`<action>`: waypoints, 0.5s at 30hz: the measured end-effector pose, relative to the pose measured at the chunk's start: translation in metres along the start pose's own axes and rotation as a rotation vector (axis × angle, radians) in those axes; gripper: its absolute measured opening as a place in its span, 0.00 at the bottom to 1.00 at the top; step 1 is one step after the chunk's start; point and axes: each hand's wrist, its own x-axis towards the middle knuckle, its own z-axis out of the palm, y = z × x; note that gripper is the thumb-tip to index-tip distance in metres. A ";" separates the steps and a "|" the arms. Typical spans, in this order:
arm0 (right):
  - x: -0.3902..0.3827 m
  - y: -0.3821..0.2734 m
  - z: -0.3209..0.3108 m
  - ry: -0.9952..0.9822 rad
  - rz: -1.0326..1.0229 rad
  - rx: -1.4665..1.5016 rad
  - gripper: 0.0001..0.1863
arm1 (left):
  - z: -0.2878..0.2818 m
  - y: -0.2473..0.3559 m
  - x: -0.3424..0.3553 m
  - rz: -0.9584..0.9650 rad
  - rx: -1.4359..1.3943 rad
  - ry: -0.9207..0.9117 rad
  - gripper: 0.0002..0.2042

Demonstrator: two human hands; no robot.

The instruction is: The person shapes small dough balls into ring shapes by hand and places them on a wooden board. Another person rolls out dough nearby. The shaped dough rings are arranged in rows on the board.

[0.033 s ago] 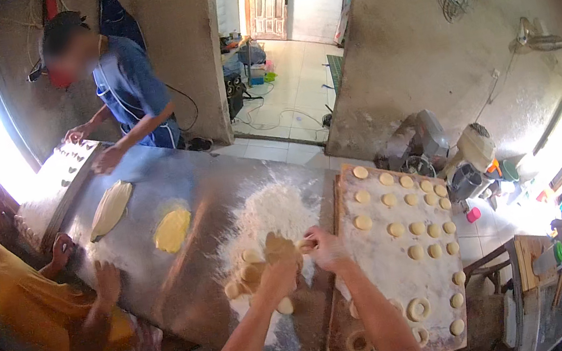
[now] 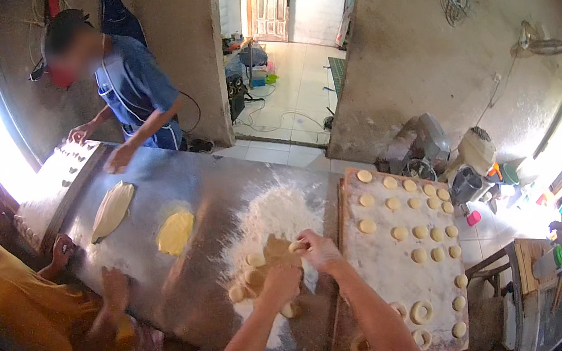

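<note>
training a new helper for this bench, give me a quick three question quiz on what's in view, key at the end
1. What do the fingers of the right hand hold? a) a rolling pin b) a small dough piece c) a cup
2. True or false: the large board lies to the left of the flour patch.
3. Fill in: several dough shapes at the board's near end have a ____ in the middle.

Key: 1. b; 2. false, it lies to the right; 3. hole
</note>
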 end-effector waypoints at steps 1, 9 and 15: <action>0.021 0.009 0.023 -0.011 0.022 -0.111 0.17 | 0.002 -0.004 -0.002 0.081 0.145 0.028 0.13; 0.070 -0.019 0.038 -0.116 0.089 -0.197 0.15 | -0.065 -0.036 0.004 -0.296 -0.417 0.313 0.10; 0.044 -0.038 0.011 -0.118 0.036 0.655 0.13 | -0.116 -0.022 0.006 -0.147 -0.750 0.332 0.12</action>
